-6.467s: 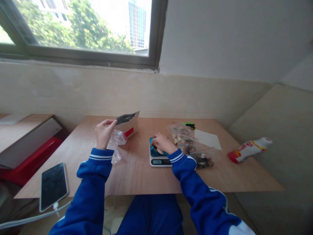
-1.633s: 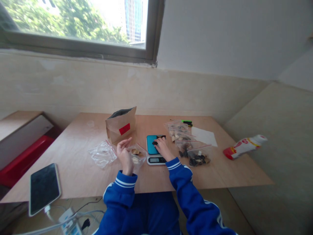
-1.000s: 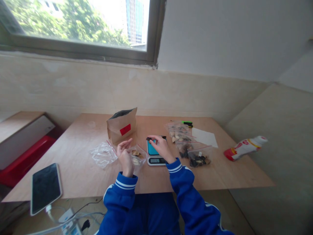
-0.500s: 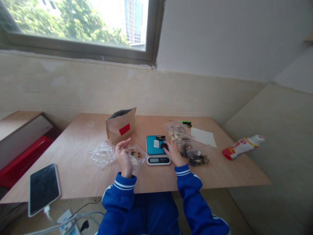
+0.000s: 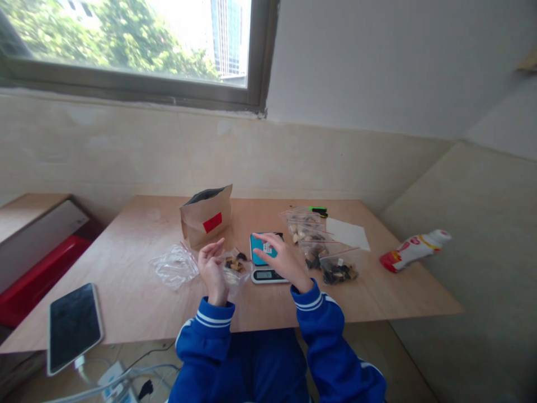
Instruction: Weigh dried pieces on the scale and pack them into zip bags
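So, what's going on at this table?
A person sits at a wooden table. The left hand is at a small clear bag with tan and dark pieces inside; its grip is hard to make out. The right hand, fingers spread, is over a blue-topped scale. An open brown pouch stands behind, with filled clear bags to the right.

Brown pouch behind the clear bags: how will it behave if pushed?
The brown pouch would probably flex, since its walls look thin and papery. It stands upright on the table, so a push near the top might tip it. Its mouth gapes, so any contents could spill; none are visible.
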Demonstrator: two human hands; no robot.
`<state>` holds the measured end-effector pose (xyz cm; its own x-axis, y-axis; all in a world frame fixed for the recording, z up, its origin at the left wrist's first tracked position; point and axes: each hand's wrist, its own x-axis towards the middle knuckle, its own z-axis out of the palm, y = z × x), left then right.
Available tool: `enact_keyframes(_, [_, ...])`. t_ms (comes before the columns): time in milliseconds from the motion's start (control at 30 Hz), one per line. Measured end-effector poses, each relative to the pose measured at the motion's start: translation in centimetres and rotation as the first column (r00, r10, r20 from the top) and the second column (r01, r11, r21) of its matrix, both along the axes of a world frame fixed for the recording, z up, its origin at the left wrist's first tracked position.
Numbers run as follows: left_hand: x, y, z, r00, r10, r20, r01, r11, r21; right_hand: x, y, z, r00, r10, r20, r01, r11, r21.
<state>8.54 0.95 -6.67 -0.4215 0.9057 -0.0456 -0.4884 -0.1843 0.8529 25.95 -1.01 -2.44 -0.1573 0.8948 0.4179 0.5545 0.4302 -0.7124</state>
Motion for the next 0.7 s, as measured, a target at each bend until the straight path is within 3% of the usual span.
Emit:
enact_keyframes(67, [-0.1, -0.1, 0.2, 1.000, -0.002, -0.001, 0.002, 1.000, -0.007, 0.4, 0.9, -0.6, 0.996, -0.060, 0.059, 0.058, 0.998, 0.033])
enact_keyframes(233, [-0.2, -0.3, 0.9, 0.999, 0.014, 0.037, -0.013, 1.000, -0.026, 3.6, 4.6, -5.0, 0.896, -0.289, 0.338, 0.322, 0.946, -0.045])
enact_keyframes(367, [-0.2, -0.3, 0.9, 0.998, 0.004, 0.064, -0.003, 1.000, -0.010, 4.5, 6.1, -6.8, 0.864, -0.348, 0.363, 0.400, 0.913, -0.077])
enact_keyframes(533, [-0.3, -0.1, 0.7, 0.998, 0.001, 0.063, 0.000, 1.000, -0.009, 3.2, 5.1, -5.1, 0.897, -0.352, 0.266, 0.379, 0.924, -0.058])
enact_keyframes(633, [-0.2, -0.1, 0.6, 0.998, -0.001, 0.056, 0.001, 1.000, -0.006, 1.7, 3.2, -2.4, 0.986, -0.159, 0.044, 0.162, 0.985, -0.066])
enact_keyframes(700, [-0.1, -0.1, 0.6, 0.999, -0.005, 0.051, 0.005, 1.000, 0.000, 1.0, 1.9, -0.7, 0.990, -0.009, -0.138, -0.003, 0.996, -0.085])
